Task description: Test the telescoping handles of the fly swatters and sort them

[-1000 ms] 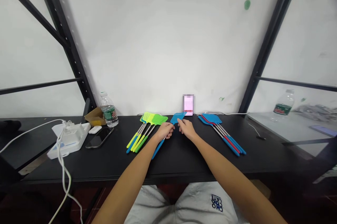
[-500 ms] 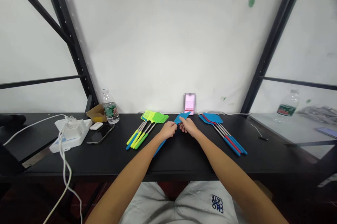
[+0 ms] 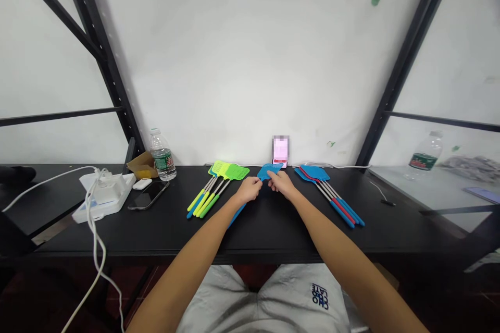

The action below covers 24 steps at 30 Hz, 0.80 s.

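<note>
A person sits at a long black surface (image 3: pixel 273 234) that runs across the lower middle of the frame, bare forearms reaching forward from the bottom edge. At the centre, the left hand (image 3: pixel 248 190) and right hand (image 3: pixel 282 185) are close together but not touching, and both appear to pinch a blue fly swatter (image 3: pixel 269 170). Its flat mesh head points toward the wall, and its blue handle slants down to the lower left, passing beneath the left hand.

This is the only swatter in the hands. To its left lies a bunch of lime-green and yellow fly swatters (image 3: pixel 228 171), with heads toward the wall and handles fanning toward the person. To its right, and well clear of the hands, lies a matching bunch of blue fly swatters (image 3: pixel 312 172), one with a red handle.

Behind the centre, a pixelated pink object (image 3: pixel 280 150) stands upright against the white wall. Toward the left of the frame are a water bottle with a green label (image 3: pixel 162 158), a scrap of cardboard (image 3: pixel 141 164), a white earbud case (image 3: pixel 141 183), a black smartphone (image 3: pixel 148 195), and a white charging hub (image 3: pixel 105 197) trailing white cables over the edge of the surface.
</note>
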Motion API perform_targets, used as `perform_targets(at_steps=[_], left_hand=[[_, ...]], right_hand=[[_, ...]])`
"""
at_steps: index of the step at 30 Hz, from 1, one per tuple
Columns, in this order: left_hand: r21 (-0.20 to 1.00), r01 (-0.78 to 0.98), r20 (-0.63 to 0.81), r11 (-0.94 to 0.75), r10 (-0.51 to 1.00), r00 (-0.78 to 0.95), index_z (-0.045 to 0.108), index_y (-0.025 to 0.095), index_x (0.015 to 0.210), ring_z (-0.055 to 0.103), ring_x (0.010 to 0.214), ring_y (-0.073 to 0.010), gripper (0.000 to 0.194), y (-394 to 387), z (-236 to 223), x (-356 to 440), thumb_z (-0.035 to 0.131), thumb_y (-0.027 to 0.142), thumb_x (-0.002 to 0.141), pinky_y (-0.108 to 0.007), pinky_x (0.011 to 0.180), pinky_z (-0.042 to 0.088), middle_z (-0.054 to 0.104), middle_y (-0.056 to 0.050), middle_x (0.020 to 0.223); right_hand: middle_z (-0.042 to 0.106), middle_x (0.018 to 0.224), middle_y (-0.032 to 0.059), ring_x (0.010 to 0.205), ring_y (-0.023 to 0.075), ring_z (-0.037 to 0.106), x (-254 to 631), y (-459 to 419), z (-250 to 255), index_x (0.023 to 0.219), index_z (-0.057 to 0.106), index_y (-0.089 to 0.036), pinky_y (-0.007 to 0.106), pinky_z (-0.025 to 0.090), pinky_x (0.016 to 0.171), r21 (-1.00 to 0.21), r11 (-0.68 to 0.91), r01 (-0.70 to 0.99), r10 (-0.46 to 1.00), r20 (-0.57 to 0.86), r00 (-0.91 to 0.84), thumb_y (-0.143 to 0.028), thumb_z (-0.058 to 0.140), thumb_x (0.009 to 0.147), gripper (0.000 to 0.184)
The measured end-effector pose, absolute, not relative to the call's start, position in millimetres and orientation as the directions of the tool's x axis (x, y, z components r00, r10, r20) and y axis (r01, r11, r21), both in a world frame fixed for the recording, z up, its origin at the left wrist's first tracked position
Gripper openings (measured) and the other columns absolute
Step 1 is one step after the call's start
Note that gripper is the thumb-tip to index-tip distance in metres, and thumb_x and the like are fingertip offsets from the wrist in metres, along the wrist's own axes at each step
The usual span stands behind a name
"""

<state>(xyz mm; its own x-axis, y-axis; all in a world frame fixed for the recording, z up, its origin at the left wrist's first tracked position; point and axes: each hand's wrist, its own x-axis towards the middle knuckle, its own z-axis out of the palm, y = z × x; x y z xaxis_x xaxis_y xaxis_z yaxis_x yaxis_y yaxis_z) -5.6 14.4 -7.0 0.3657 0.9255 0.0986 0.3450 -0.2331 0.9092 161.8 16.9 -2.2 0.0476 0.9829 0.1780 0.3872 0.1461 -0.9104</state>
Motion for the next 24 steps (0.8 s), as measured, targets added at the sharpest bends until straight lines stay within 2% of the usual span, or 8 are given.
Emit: perform_targets(at_steps=[4,8,12,17,24], left_hand=[[0.913,0.331,0.101,-0.236,0.92,0.378,0.043,0.019,0.064,0.036,0.033,-0.0058,0.026,13,-5,-5,0.051,0.033,0.085,-0.018,0.037,0.025,0.037,0.008,0.041],[0.913,0.327,0.105,-0.244,0.915,0.39,0.042,0.019,0.062,0.036,0.032,-0.0058,0.028,11,-4,-6,0.052,0.035,0.083,-0.018,0.036,0.024,0.037,0.008,0.04],[0.909,0.339,0.092,-0.242,0.91,0.403,0.041,0.019,0.061,0.035,0.03,-0.0061,0.034,11,-4,-7,0.052,0.041,0.084,-0.018,0.035,0.022,0.038,0.008,0.038],[0.902,0.369,0.06,-0.224,0.912,0.406,0.044,0.019,0.059,0.034,0.028,-0.006,0.041,6,1,-7,0.054,0.048,0.085,-0.019,0.034,0.021,0.039,0.007,0.037],[0.889,0.402,0.033,-0.218,0.907,0.419,0.044,0.018,0.055,0.033,0.027,-0.0066,0.05,-3,11,-8,0.049,0.056,0.088,-0.02,0.035,0.02,0.036,0.006,0.035]], right_hand=[[0.063,0.055,0.0046,0.041,0.0092,0.053,169,17,0,0.065,0.058,-0.015,0.018,0.038,0.039,-0.917,0.121,0.38,0.97,0.19,0.15,-0.041,0.05,0.089,0.036],[0.065,0.062,0.0036,0.043,0.01,0.055,178,18,3,0.074,0.058,-0.016,0.019,0.038,0.039,-0.93,0.132,0.343,0.947,0.22,0.235,-0.037,0.057,0.084,0.023],[0.062,0.06,0.0017,0.042,0.0109,0.053,188,22,4,0.081,0.059,-0.016,0.02,0.036,0.037,-0.95,0.163,0.266,0.916,0.246,0.316,-0.033,0.058,0.08,0.017],[0.054,0.045,-0.0012,0.04,0.0123,0.05,198,28,1,0.08,0.06,-0.015,0.021,0.036,0.038,-0.965,0.125,0.231,0.909,0.205,0.363,-0.029,0.056,0.08,0.014],[0.052,0.043,-0.0013,0.038,0.0117,0.048,201,30,-1,0.075,0.059,-0.016,0.021,0.036,0.039,-0.963,0.11,0.247,0.901,0.201,0.384,-0.03,0.052,0.083,0.018]])
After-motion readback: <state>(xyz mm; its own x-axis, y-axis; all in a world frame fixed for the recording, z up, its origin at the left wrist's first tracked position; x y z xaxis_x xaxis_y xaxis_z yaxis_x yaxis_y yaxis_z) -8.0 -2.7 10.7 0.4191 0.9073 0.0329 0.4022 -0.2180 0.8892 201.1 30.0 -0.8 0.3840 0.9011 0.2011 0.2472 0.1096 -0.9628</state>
